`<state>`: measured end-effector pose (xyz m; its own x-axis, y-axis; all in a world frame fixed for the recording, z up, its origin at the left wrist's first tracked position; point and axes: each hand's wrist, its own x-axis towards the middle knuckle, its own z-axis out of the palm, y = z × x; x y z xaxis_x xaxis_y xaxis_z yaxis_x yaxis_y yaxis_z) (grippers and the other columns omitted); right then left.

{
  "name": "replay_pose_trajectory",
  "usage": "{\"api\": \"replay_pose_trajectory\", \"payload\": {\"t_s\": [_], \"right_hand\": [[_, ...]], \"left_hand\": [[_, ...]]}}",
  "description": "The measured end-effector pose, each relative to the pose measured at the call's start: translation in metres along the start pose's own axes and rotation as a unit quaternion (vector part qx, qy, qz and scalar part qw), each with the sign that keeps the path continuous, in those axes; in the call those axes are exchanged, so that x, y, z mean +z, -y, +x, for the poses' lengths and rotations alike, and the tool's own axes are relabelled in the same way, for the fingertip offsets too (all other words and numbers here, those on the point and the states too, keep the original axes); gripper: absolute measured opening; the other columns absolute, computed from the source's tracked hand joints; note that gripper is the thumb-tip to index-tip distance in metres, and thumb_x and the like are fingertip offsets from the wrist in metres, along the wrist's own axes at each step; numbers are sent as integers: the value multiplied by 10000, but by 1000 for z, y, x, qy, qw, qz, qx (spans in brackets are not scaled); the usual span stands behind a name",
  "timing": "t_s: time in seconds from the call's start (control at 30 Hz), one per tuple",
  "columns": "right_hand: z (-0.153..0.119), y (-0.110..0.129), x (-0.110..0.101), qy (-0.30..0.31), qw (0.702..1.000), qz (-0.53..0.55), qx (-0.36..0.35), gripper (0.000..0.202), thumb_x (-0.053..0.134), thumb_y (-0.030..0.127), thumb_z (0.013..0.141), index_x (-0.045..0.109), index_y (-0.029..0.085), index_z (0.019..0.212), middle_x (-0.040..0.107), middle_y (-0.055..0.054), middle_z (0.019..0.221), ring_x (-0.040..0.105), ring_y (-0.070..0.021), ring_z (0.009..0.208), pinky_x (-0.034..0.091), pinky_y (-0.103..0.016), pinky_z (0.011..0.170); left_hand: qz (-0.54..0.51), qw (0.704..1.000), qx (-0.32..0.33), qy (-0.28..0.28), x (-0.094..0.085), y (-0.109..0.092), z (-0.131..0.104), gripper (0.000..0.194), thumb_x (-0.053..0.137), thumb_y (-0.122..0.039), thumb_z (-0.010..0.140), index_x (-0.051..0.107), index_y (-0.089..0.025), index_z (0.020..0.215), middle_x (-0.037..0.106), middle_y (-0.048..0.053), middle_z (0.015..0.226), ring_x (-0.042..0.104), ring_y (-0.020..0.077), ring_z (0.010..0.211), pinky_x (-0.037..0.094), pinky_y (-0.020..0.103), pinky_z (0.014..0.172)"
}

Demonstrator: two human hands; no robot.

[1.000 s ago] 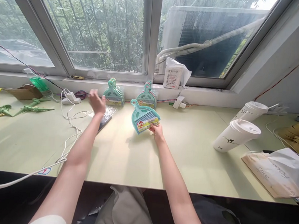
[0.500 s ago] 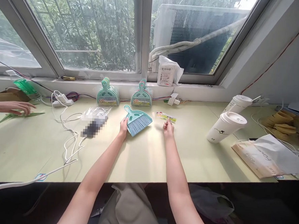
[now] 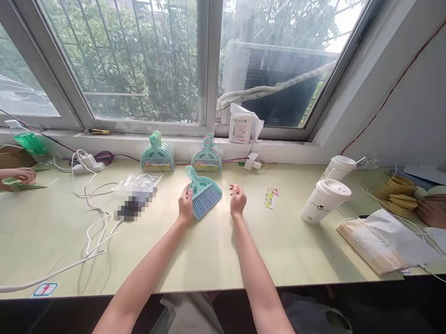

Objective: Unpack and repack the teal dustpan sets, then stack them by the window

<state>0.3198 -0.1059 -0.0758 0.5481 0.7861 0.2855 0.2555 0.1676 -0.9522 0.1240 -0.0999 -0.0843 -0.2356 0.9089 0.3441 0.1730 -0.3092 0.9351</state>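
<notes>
Dustpan, position: the landmark, a teal dustpan (image 3: pixel 202 184) with a brush (image 3: pixel 207 201) seated in its pan; tilted, handle toward the window; contact with the worktop (image 3: pixel 277 261) cannot be confirmed.
Left hand, state: the left hand (image 3: pixel 185 204) grips the dustpan's left edge, fingers closed on the rim.
Right hand, state: the right hand (image 3: pixel 238 199) is just right of the dustpan, apart from it; fingers loosely curled and parted, nothing visible between them.
Printed card, change: the card (image 3: pixel 270 198), pinched by the right hand half a second ago, now lies on the worktop, right of the dustpan.
Effect of change: the right hand is released from the card; the bristles face out with no card over them; the left hand alone supports the dustpan.
Packaged stacks: one stack (image 3: pixel 207 156) directly behind the dustpan, a second stack (image 3: pixel 157 155) behind and to its left.
Clear plastic wrap: the wrap (image 3: pixel 142 179) lies left of the dustpan.
Lidded cups: the nearer cup (image 3: pixel 324 202) stands well right of the dustpan, beyond the card.
</notes>
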Motion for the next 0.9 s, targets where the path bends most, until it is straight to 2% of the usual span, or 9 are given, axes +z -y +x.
{"api": "replay_pose_trajectory", "payload": {"t_s": [0.07,0.1,0.2,0.3,0.4,0.5,0.63,0.73,0.9], "right_hand": [[-24,14,19,98,987,-48,-122,268,440,405,913,649,238,897,654,-55,1045,580,-214,1018,450,-317,859],[-34,18,26,113,980,-64,-149,233,458,394,915,630,240,888,635,-65,1095,553,-234,1066,443,-335,873],[-52,24,35,103,979,-86,-153,212,417,382,940,580,252,977,616,-69,1065,556,-239,991,446,-357,841],[-53,25,32,85,981,-73,-157,266,382,383,947,562,251,1091,636,-62,1013,552,-241,984,438,-369,867],[-51,27,31,101,977,-56,-181,282,380,372,942,594,245,1073,638,-69,1089,532,-245,1063,416,-381,936],[-53,27,32,122,977,-37,-174,275,370,387,944,606,255,990,621,-66,1071,571,-230,957,451,-360,857],[-49,24,32,48,987,-66,-137,392,233,389,978,548,248,793,580,-76,894,538,-226,792,436,-363,739],[-45,25,30,14,986,-90,-136,390,217,371,979,483,246,722,551,-77,831,501,-222,745,411,-363,711],[-42,38,17,-23,990,-67,-123,390,188,372,987,421,243,702,513,-24,737,465,-179,668,377,-299,651]], "left_hand": [[17,996,65,59,3,-16,-14,443,492,-479,889,596,-294,1278,625,71,1276,579,286,1171,421,435,1018],[21,991,91,90,4,-22,-19,450,493,-481,891,584,-312,1298,615,66,1293,564,291,1197,410,441,1038],[33,981,126,143,1,-31,-25,458,463,-494,904,567,-346,1325,597,58,1320,528,308,1244,382,469,1074],[47,980,133,143,-5,-28,-22,466,445,-505,906,564,-362,1333,605,51,1309,532,331,1240,383,500,1064],[63,975,157,147,-11,-23,-19,468,460,-491,899,559,-373,1342,613,59,1291,562,336,1204,414,485,1028],[77,970,173,155,-15,-22,-17,462,451,-475,907,556,-373,1345,615,65,1292,584,321,1176,443,463,995],[92,957,181,206,-18,-27,-11,447,444,-449,918,539,-394,1351,620,28,1302,604,297,1161,459,431,971],[124,946,180,238,-16,-31,-5,443,443,-409,922,519,-408,1359,641,16,1273,655,280,1053,493,396,867],[225,949,150,163,-24,-28,12,400,409,-334,931,585,-315,1289,724,63,987,679,235,769,479,324,692]]}}
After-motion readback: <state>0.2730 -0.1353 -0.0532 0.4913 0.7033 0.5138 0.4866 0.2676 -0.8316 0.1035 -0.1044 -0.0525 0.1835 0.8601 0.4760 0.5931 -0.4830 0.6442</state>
